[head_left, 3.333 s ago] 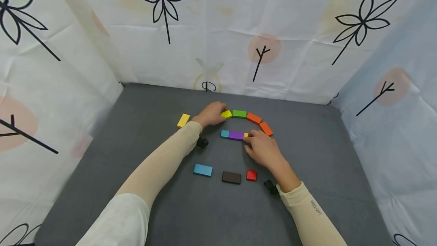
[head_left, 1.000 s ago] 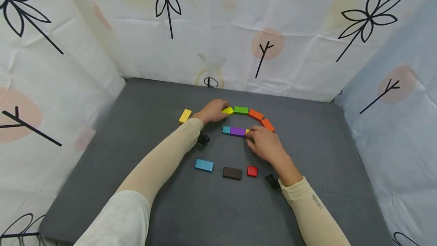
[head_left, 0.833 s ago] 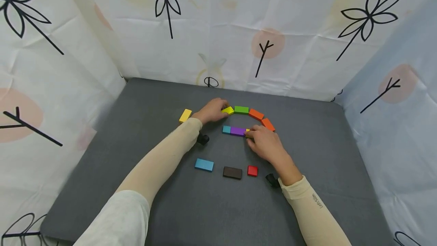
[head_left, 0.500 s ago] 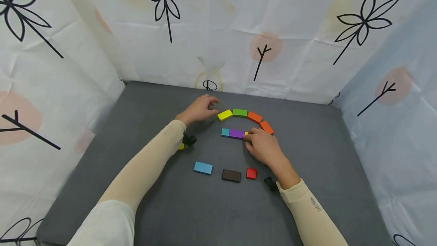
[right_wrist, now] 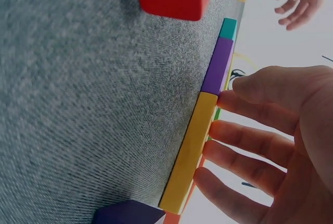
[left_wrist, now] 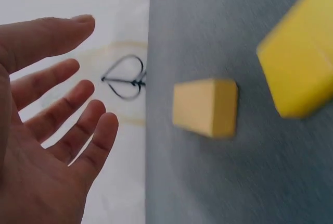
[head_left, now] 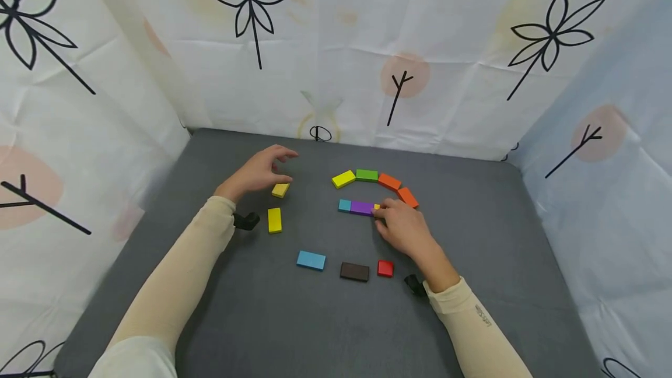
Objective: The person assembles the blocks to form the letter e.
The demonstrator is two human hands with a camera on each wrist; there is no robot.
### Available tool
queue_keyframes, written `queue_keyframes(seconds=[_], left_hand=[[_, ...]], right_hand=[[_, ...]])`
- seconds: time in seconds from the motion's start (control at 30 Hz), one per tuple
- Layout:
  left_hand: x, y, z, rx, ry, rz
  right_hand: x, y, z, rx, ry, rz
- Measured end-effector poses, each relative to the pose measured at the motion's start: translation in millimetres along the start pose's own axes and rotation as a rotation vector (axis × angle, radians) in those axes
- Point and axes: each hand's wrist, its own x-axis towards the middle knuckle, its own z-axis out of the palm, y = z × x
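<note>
My left hand [head_left: 259,171] hovers over a pale yellow block [head_left: 280,190] with its fingers spread and nothing in them. In the left wrist view that block [left_wrist: 205,108] stands apart from the fingertips, and a bright yellow block [left_wrist: 304,62] lies nearer the camera. My right hand [head_left: 404,226] rests its fairly straight fingertips along one long side of an orange-yellow block [right_wrist: 190,153]; the thumb is off it. This block continues a row with a purple block [head_left: 362,208] and a teal block [head_left: 344,206]. From above, the right hand hides most of it.
Behind the row curves an arc: a yellow block [head_left: 343,179], a green block [head_left: 366,175] and two orange blocks [head_left: 389,182]. Nearer lie a light blue block [head_left: 311,260], a dark brown block [head_left: 354,272] and a red block [head_left: 385,268]. Patterned white curtains [head_left: 346,34] surround the grey table [head_left: 315,331].
My left hand has let go of the yellow block at the arc's left end and moved left to the pale yellow block. The right hand keeps its place at the row.
</note>
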Motion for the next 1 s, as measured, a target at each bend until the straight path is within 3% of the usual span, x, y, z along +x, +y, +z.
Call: queue_keyframes(seconds=[0.27,0.43,0.67,1.0], left_hand=[[-11.3,-29.3,0.4,-0.057,-0.045,-0.026],[-16.1,-42.7,3.8,-0.043,-0.062,-0.034],[-20.7,-47.6,9.2,-0.012,-0.116,-0.037],[-16.5,-52.8,14.7,0.057,-0.123,-0.046]], right_hand=[[0.4,1,0,0.004,0.011,0.016],[1.7,0,0,0.005,0.001,0.019],[1.4,-2,1,0.003,0.001,0.017],[1.3,-3,1,0.007,-0.007,0.021]])
